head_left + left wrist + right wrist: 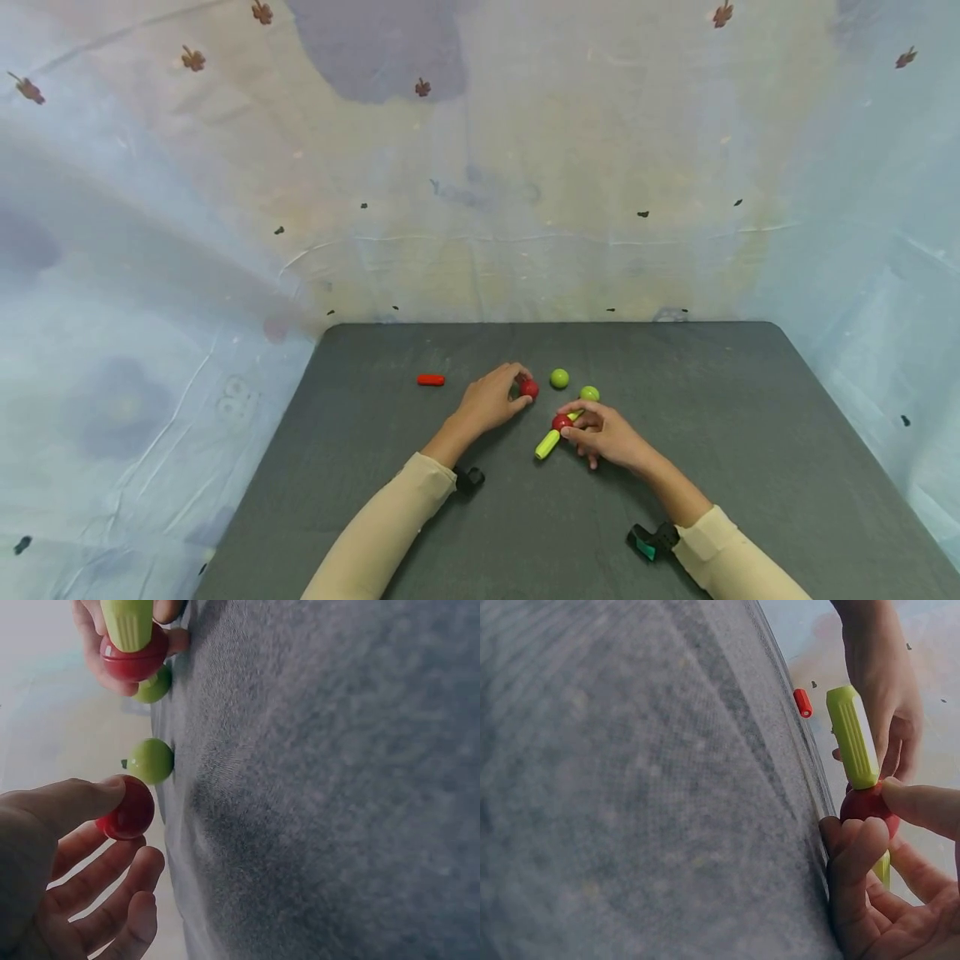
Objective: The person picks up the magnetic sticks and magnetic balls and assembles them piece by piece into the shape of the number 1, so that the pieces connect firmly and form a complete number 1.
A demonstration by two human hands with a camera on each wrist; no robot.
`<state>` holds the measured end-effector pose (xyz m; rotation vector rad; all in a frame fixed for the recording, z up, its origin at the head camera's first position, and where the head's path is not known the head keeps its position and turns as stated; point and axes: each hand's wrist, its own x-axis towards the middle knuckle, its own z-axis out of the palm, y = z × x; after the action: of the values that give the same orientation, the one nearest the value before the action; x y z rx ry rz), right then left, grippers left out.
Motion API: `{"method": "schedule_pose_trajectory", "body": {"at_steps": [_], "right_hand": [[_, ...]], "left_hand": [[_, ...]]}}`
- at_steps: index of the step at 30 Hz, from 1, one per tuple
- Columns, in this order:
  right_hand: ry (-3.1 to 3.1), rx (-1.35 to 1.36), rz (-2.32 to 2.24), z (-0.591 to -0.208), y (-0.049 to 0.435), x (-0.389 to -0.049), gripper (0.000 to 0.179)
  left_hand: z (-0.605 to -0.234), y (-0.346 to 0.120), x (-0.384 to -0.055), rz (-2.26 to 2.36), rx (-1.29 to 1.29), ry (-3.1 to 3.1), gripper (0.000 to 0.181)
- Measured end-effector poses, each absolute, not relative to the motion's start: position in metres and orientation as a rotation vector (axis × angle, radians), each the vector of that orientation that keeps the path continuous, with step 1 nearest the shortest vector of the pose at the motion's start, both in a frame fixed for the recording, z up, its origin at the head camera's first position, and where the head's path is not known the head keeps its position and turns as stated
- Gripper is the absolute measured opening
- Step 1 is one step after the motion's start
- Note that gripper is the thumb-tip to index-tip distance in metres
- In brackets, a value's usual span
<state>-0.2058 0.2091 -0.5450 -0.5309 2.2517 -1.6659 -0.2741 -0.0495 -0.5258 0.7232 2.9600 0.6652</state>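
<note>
My left hand pinches a small shiny red ball between thumb and index finger, its other fingers loosely bent in the left wrist view. With thumb and fingers, my right hand grips a second red ball. A ribbed yellow-green stick meets that ball on one side, and another yellow-green piece shows on the opposite side, partly behind the fingers. How these parts join is hidden. One green ball is just beyond the right hand's fingertips; another green ball sits farther back, between both hands.
A short red stick lies on the grey tabletop, left of the left hand. Pale patterned sheeting hangs behind the table's far edge and along both sides. Dark wrist devices hang beneath both forearms.
</note>
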Motion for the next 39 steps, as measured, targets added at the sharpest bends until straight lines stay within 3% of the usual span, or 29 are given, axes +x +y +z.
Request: {"method": "schedule_pose_trajectory", "body": {"at_steps": [39], "right_hand": [[2.289,-0.516,-1.639,-0.549,0.210,-0.210,0.038]], "left_hand": [[-0.518,-0.092,-0.220,0.789,0.861,2.784,0.035]]}}
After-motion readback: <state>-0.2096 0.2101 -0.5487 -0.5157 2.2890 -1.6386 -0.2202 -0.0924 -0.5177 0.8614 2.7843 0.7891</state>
